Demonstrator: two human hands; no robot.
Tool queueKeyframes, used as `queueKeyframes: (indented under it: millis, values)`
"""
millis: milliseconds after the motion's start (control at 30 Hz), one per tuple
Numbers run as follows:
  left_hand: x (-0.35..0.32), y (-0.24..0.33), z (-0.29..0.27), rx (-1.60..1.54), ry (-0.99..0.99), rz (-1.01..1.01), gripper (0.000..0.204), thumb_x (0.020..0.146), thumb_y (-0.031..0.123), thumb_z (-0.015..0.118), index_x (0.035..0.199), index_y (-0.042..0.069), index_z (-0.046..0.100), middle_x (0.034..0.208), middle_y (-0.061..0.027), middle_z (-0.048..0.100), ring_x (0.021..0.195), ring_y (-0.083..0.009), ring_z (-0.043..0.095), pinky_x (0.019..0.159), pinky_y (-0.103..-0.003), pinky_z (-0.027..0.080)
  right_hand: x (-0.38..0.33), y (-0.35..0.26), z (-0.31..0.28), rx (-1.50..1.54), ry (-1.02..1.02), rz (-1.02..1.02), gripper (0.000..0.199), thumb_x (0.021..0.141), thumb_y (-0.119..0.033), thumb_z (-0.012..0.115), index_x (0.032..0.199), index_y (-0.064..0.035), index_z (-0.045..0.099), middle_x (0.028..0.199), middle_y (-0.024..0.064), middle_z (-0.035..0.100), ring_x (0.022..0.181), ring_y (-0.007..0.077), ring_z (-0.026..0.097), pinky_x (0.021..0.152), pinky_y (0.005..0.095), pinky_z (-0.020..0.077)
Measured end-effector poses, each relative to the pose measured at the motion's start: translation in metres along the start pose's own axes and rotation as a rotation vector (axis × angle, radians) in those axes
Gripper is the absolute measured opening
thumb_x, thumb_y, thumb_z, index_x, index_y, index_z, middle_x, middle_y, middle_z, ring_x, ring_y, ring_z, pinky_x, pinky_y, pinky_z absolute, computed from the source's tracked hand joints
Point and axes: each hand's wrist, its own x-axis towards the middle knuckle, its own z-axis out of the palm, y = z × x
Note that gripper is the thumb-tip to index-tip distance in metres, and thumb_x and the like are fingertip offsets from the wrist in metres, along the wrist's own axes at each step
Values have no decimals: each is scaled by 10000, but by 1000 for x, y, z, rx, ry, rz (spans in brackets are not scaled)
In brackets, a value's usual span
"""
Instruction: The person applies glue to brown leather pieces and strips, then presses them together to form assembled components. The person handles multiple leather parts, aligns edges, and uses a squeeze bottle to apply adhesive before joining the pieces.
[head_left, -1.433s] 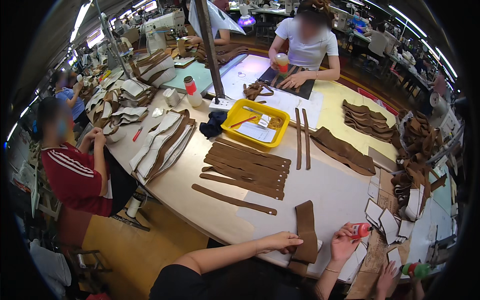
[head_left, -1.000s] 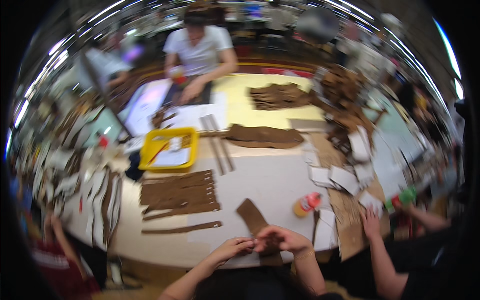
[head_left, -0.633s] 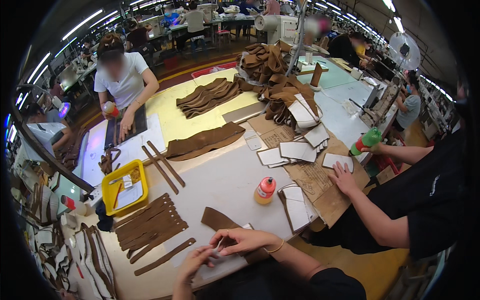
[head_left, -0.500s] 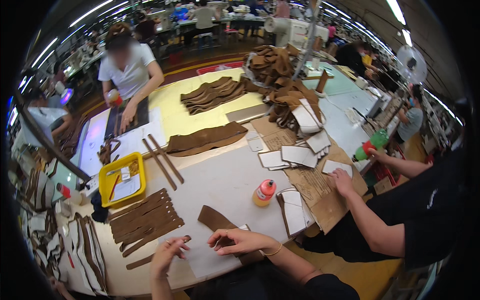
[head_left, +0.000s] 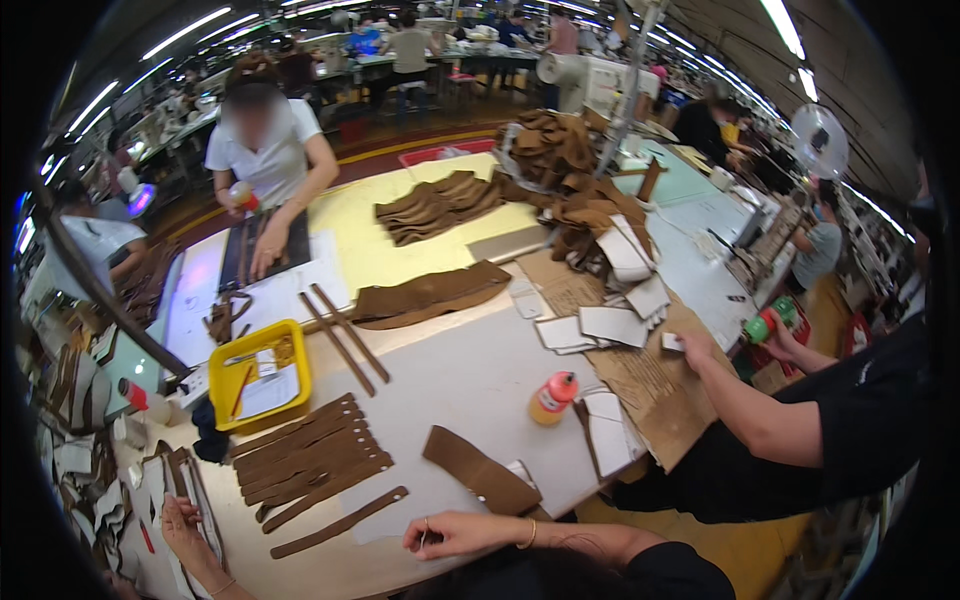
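My left hand [head_left: 187, 540] is at the left side of the table, over a stack of long brown-and-white strips [head_left: 205, 500]. Its fingers are bent and blurred, so I cannot see whether they grip one. Near the front edge, my right hand [head_left: 452, 537] is closed with curled fingertips; what lies in them, if anything, is too small to make out. Just beyond it a wide brown leather-like strip [head_left: 475, 468] lies slanted, with a small white piece beside it. A narrow brown strip [head_left: 340, 523] lies between my hands, in front of a row of similar strips [head_left: 310, 455].
A bottle with a pink cap [head_left: 553, 398] stands right of centre. The yellow tray [head_left: 304, 385] sits at left. White pieces [head_left: 612, 325] lie on cardboard [head_left: 650, 375]. At right, a co-worker's hand holds a green bottle [head_left: 770, 322]; another co-worker [head_left: 262, 150] works opposite.
My left hand has moved from the middle front to the stack at far left. My right hand has drawn back off the wide strip. The view has shifted slightly.
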Motion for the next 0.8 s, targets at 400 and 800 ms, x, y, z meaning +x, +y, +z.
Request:
queueKeyframes:
  millis: [400, 800]
  values:
    - [40, 1, -53, 105, 301, 63, 324, 946, 269, 548, 1214, 90, 582, 1196, 7, 564, 1047, -100, 500, 856, -268, 370, 38, 62, 81, -673, -128, -421, 493, 747, -217, 681, 1176, -67, 491, 1256, 155, 451, 1204, 306, 423, 1019, 431, 327]
    - [115, 39, -77, 78, 442, 314, 308, 944, 205, 560, 1219, 66, 568, 1226, -10, 556, 1012, -85, 492, 915, -277, 368, 42, 91, 97, -983, -122, -265, 417, 901, -267, 548, 1298, -167, 472, 1345, 63, 467, 1271, 208, 416, 1049, 399, 324]
